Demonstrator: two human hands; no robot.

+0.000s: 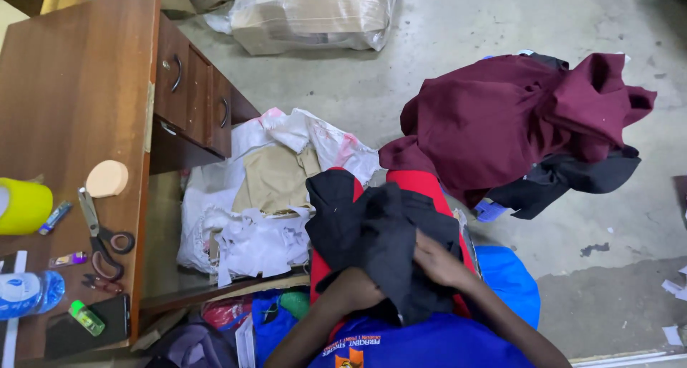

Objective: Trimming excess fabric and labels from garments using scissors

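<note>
A black cloth (372,225) lies bunched on my lap over a red garment (418,185). My left hand (358,289) is closed on the near left part of the black cloth. On the cloth's right side rests my right hand (440,262), its fingers curled into the folds. I wear a blue shirt (429,343) at the bottom of the view.
A brown wooden desk (71,89) with drawers stands at left, bearing scissors (100,235), a yellow tape roll (21,207), a water bottle (28,293) and a phone. White and tan scraps (268,189) fill a sack beside it. A maroon and black clothes pile (522,124) lies right.
</note>
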